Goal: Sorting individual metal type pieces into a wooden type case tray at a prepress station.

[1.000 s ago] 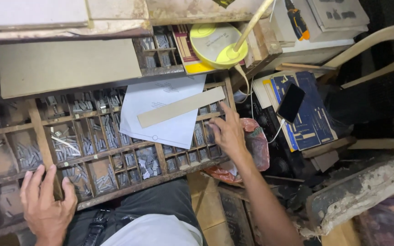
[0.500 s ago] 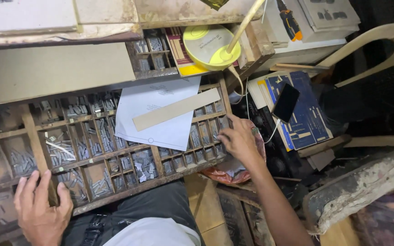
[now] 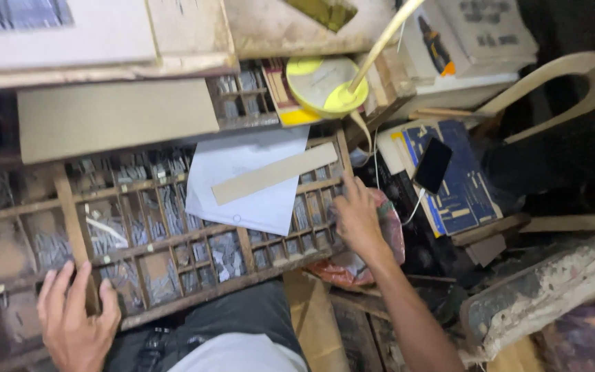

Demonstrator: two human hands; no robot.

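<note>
The left hand [image 3: 70, 320] lies flat with its fingers spread on the near edge of a wooden tray of small compartments [image 3: 70, 207], palm down over a wooden divider; it pinches nothing. The right hand [image 3: 356, 217] rests at the tray's far right corner with fingers loosely spread, the fingertips reaching into or onto the small end compartments; whether they pinch a piece cannot be told.

Between the two hands, the compartments hold heaps of small grey metal pieces [image 3: 225, 251]. Just left of the right hand, and beyond its fingertips, a white sheet of paper [image 3: 242, 182] lies over part of the tray, with a long tan cardboard strip [image 3: 273, 173] lying slantwise across it; together they cover several compartments. Beyond the left hand a flat grey board [image 3: 115, 117] hides the tray's far rows.

Under the right hand and wrist sits a crumpled reddish bag [image 3: 387, 234]. To the right of that hand a dark phone [image 3: 432, 164] with a white cable lies on a blue book [image 3: 459, 186]. Beyond the right hand a yellow roll [image 3: 318, 83] stands with a pale stick [image 3: 380, 45] leaning out of it. Near the person's body, between the hands, dark trousers and a pale shirt [image 3: 228, 351] show.
</note>
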